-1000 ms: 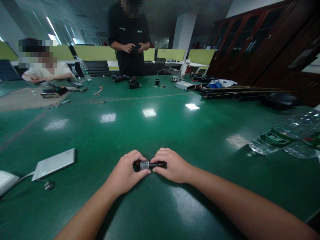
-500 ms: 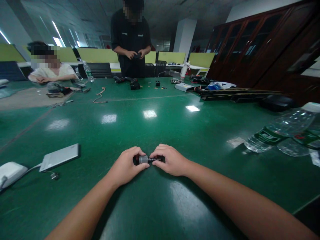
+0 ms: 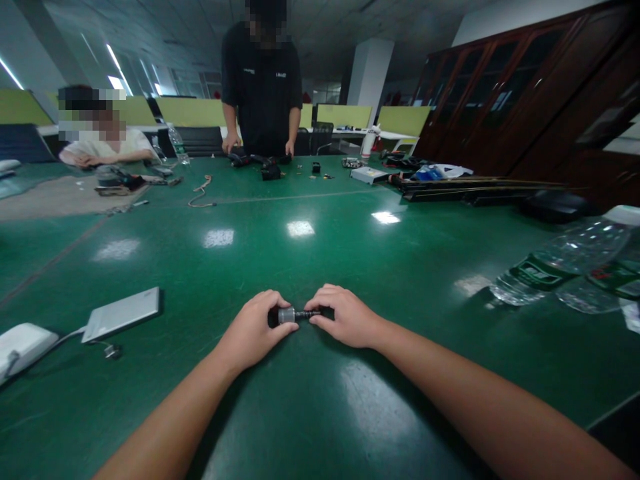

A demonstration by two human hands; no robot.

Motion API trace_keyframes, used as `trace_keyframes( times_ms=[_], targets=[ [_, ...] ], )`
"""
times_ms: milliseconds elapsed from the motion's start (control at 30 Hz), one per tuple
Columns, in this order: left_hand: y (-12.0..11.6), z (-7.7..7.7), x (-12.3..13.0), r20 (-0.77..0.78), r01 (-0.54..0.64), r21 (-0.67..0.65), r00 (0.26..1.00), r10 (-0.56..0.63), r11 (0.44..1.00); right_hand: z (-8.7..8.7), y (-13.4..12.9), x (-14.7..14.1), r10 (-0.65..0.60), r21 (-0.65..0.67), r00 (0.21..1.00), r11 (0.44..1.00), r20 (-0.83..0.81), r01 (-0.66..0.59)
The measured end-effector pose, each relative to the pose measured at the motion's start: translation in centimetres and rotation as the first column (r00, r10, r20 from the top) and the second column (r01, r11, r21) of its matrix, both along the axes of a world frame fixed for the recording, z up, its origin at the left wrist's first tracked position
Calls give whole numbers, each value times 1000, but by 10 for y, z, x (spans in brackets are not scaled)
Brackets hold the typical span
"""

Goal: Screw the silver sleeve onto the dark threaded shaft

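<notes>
A small grey metal cylinder (image 3: 287,315), like a small motor, lies level just above or on the green table. A thin dark ridged shaft (image 3: 305,314) runs out of its right end. My left hand (image 3: 257,330) is closed round the cylinder, thumb in front and fingers behind. At the shaft's far end, my right hand (image 3: 350,317) pinches it between thumb and fingers. More of the shaft shows between the two hands, while the cylinder's left end is partly hidden by my left fingers.
A silver power bank (image 3: 123,315) with a cable and a white adapter (image 3: 25,350) lie at left. Water bottles (image 3: 543,270) stand at right. Dark power tools (image 3: 270,168) and small parts sit across the green table (image 3: 310,260), near a standing person (image 3: 263,87) and a seated person (image 3: 107,150).
My right hand has shifted slightly right along the shaft, baring more of it. My left hand stays nearly in place. The standing person has lowered both hands to the table.
</notes>
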State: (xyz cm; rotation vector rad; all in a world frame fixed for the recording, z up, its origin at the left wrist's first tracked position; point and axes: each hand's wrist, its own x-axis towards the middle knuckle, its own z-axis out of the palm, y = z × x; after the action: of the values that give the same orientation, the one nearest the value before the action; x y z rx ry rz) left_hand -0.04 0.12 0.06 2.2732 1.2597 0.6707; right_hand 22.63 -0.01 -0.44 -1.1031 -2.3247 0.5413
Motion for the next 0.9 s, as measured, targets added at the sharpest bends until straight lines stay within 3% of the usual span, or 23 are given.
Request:
trace_keyframes(
  times_ms=[600,900],
  targets=[
    [1,1,1,-45,-46,4,998,46,999,0,4,5,-53,3,998,999,-15,53],
    [13,5,0,-32,71,7,997,-70,997,-5,8,5,-61,-15,995,998,-83,60]
  ],
)
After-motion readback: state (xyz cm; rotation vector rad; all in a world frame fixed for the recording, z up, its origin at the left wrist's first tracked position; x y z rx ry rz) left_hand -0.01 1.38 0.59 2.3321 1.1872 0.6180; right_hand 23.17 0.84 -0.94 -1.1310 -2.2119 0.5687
